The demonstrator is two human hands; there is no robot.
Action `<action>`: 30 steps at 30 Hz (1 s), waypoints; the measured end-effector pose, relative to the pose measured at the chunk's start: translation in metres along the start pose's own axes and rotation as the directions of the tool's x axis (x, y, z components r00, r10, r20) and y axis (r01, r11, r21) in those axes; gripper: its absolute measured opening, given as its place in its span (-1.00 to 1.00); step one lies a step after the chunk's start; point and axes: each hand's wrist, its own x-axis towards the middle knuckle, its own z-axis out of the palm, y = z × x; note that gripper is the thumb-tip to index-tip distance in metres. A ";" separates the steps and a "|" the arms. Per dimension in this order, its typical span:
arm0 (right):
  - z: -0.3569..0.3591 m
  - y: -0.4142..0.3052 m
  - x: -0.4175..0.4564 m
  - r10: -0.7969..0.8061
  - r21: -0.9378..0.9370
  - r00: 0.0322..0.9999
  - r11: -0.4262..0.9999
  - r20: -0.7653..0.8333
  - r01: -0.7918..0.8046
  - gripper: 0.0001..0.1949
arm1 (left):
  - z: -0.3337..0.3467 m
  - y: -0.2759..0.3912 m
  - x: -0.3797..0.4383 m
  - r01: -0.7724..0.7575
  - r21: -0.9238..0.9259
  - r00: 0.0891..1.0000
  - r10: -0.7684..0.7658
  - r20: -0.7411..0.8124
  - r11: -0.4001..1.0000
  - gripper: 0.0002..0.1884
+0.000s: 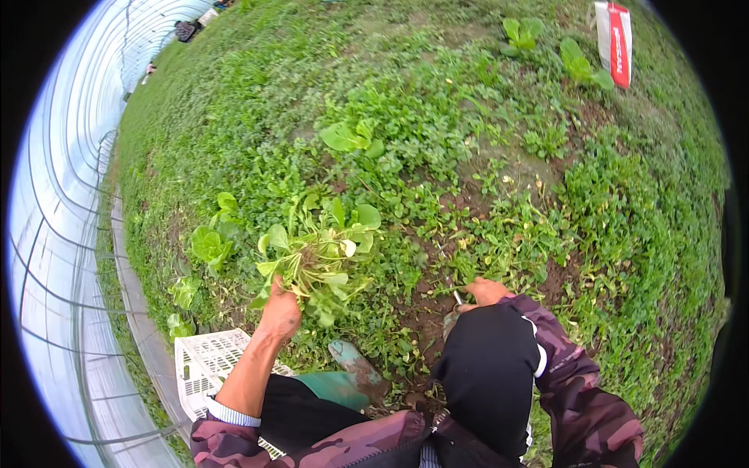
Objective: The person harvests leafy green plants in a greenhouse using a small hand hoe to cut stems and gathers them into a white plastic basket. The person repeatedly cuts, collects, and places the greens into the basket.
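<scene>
My left hand [282, 310] grips a bunch of uprooted leafy greens [316, 254], with pale stems and brownish roots showing in the middle of it. Low over the soil, my right hand [487, 292] is closed around a thin metal hand tool [456, 294]. The tool's shiny shaft points forward into the plants, and its handle is hidden by the fingers and my knee. Small low greens [515, 228] surround that hand, with bare brown soil [430, 310] just left of it.
A white plastic crate [213, 354] stands by my left leg. Larger leafy plants [212, 245] grow at left and ahead. A red and white bag [619, 44] bearing writing lies at far right. Along the left runs the greenhouse's plastic film wall [64, 234]. My muddy green boot [354, 368] is on the soil.
</scene>
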 end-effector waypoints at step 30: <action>-0.166 -0.313 0.022 -0.293 0.815 0.943 0.500 -0.158 0.293 -0.76 | -0.054 0.033 -0.067 -0.408 0.243 0.853 0.463 -0.243 0.880 -0.79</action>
